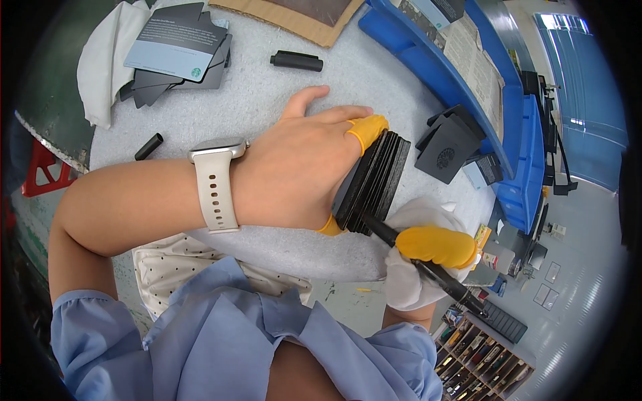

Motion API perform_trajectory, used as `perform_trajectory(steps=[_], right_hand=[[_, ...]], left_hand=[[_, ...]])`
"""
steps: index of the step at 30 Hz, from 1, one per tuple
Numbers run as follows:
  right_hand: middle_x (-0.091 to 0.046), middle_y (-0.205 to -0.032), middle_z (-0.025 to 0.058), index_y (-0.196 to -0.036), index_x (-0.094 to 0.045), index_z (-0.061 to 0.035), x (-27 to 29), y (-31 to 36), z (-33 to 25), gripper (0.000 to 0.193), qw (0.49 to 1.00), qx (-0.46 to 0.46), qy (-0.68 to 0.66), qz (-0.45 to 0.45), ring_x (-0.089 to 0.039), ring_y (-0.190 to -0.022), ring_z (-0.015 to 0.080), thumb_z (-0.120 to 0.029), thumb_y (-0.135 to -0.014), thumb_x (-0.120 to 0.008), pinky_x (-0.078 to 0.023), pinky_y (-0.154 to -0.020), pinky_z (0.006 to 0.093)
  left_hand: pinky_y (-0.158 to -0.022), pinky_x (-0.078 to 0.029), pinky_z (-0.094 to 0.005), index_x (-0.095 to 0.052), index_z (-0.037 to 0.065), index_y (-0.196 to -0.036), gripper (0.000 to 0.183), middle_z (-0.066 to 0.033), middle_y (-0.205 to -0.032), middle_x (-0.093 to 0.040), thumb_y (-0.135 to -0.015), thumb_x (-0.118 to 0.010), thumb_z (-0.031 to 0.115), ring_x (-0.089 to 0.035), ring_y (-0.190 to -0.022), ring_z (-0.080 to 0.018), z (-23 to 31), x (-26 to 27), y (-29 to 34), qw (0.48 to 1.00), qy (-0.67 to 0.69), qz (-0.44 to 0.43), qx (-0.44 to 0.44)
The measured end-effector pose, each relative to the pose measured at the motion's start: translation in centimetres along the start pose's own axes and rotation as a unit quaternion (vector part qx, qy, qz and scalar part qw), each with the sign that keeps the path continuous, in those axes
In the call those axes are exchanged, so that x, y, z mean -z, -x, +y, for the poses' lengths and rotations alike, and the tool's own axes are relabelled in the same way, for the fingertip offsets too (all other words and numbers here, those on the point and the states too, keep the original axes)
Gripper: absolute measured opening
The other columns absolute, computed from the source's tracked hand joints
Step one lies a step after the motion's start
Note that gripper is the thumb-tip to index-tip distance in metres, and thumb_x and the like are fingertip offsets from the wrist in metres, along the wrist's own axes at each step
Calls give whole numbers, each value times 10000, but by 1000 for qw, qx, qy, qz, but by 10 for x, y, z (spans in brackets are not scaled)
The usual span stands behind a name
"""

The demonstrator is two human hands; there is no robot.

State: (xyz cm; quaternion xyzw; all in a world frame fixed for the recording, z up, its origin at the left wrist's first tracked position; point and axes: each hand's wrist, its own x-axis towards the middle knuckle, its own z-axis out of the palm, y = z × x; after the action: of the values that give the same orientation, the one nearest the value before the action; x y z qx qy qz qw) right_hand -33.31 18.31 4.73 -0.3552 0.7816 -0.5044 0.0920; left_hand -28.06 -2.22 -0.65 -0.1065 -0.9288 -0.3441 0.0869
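Note:
My left hand (307,160), with yellow finger cots on some fingers and a watch at the wrist, is closed around a stack of black-edged cards (376,184). The stack's edges face right. My right hand (428,250) wears a white glove with a yellow cot over one finger. It grips a black marker pen (445,281), whose tip meets the lower end of the card edges. A black pen cap (296,61) lies beyond my left hand. Another short black cap-like piece (148,146) rests beside my left forearm.
A fanned pile of grey and light-blue cards (175,50) lies at the far left by a white cloth (107,60). More dark cards (449,148) sit at the right, beside a blue plastic bin (498,134). A piece of cardboard (314,30) is at the back.

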Motion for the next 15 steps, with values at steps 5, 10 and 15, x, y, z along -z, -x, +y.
perform_trajectory(steps=[5, 10, 15], right_hand=[[-627, -711, 93, -814, -685, 15, 6, -3, -2, 296, 998, 9, 18, -51, -587, -645, 223, -247, -706, -773, -450, -616, 327], [-642, -765, 106, -873, -681, 14, 1, 2, 0, 274, 1000, 4, -18, -20, -598, -678, 225, -191, -718, -774, -467, -627, 320], [-649, -815, 119, -919, -672, 11, 8, -6, 3, 262, 999, 10, -18, -44, -616, -713, 224, -152, -737, -765, -488, -651, 311]], left_hand=[[-1197, -197, -563, -491, -5, -1387, 993, -215, -1459, -521, -564, -945, 317, -474, -1401, -299, 0, 0, 0, 1000, 5, -1, 4], [-1193, -200, -565, -495, -7, -1377, 982, -217, -1459, -521, -568, -943, 320, -476, -1399, -302, 0, -1, 0, 1000, 3, 8, 0], [-1191, -200, -566, -499, -11, -1371, 967, -221, -1459, -521, -574, -939, 317, -475, -1401, -303, -1, -4, 0, 1000, 5, 16, -7]])
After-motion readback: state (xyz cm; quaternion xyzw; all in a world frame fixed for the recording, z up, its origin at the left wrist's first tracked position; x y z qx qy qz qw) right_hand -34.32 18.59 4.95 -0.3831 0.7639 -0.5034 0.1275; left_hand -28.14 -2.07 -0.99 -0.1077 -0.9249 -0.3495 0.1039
